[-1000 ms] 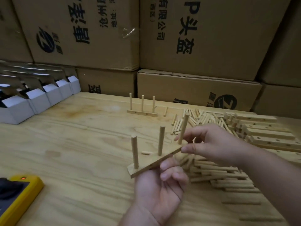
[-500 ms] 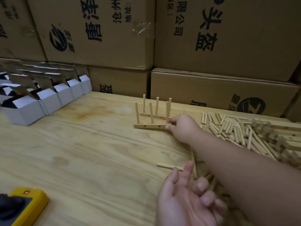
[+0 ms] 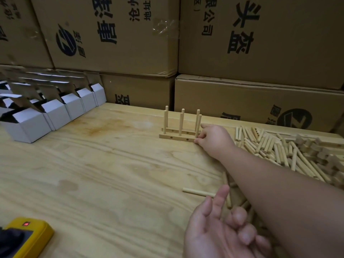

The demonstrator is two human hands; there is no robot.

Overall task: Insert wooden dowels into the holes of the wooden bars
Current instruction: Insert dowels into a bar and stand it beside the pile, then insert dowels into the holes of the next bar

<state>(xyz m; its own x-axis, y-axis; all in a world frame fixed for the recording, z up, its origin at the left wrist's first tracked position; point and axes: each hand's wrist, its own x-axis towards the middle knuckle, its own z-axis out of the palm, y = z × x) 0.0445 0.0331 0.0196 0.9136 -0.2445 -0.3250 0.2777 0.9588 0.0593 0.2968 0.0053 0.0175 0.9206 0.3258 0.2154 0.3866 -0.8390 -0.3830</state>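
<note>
Wooden bar [image 3: 176, 138] on table [image 3: 93, 164] — right hand [image 3: 212, 138] pinching end — left hand [image 3: 219, 231] idle.

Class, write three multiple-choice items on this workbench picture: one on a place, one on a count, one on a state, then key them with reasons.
1. Where does the loose pile of short wooden dowels lie on the pale plywood table?
A. far right
B. near left corner
C. inside the white boxes

2. How many dowels stand upright in the nearer wooden bar?
A. one
B. three
C. six

3. What is the left hand doing?
A. gripping a dowel
B. pressing on the bar
C. held palm up, holding nothing

Key: 1 A, the pile spreads right of the right hand. 2 B, three pegs rise from it. 3 C, its fingers are loosely curled around nothing.
</note>
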